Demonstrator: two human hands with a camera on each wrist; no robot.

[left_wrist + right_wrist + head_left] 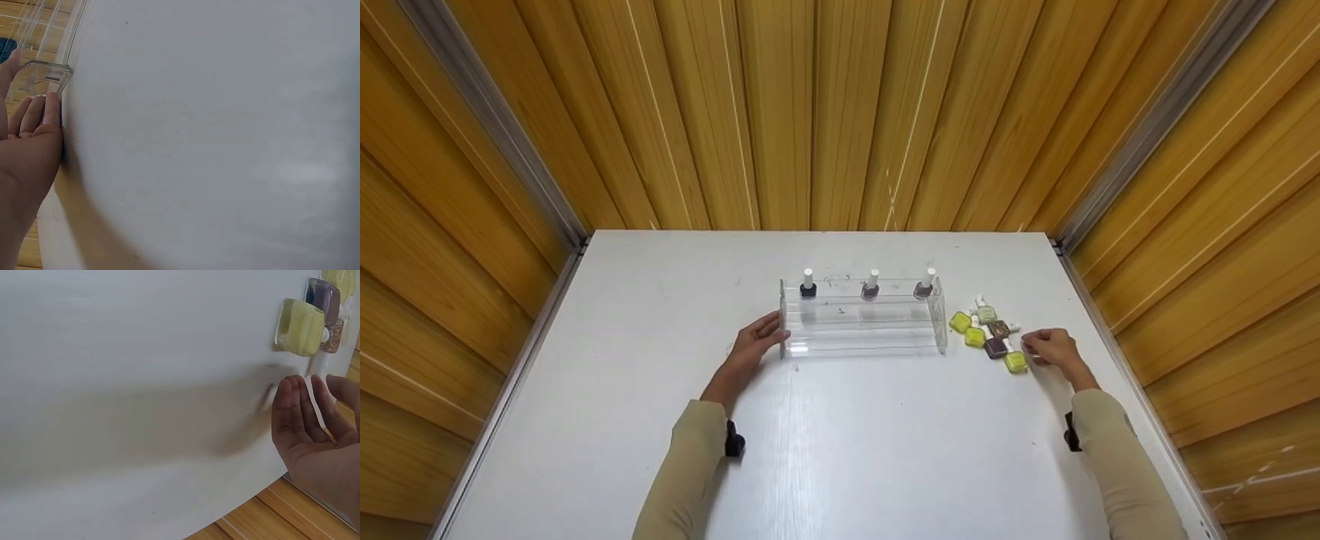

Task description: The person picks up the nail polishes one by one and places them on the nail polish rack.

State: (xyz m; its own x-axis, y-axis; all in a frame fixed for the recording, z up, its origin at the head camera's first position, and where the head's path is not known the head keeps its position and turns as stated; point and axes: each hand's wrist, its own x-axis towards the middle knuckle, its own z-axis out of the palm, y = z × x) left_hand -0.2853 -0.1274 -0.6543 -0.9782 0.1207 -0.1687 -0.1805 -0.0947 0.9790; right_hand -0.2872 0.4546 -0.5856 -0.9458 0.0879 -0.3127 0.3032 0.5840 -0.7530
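A clear acrylic stepped rack (pixel 859 337) stands on the white table. My left hand (pixel 751 343) grips its left end panel, thumb on the inner side and fingers outside. In the left wrist view, the hand (pixel 34 140) is beside the rack's corner (pixel 50 66). Along the top step stand a dark nail polish bottle (pixel 808 290) and two mauve-grey ones (pixel 870 291), all white-capped. My right hand (pixel 1054 349), fingers loosely bent and holding nothing visible, is beside a yellow nail polish bottle (pixel 302 328) and a dark purple one (pixel 323 299).
Right of the rack several bottles lie close together, among them a brown glitter one (pixel 1000 328), a pale green one (pixel 986 315) and another yellow one (pixel 961 322). Wood-look panels (pixel 840 112) enclose the table (pixel 885 465) at the back and sides.
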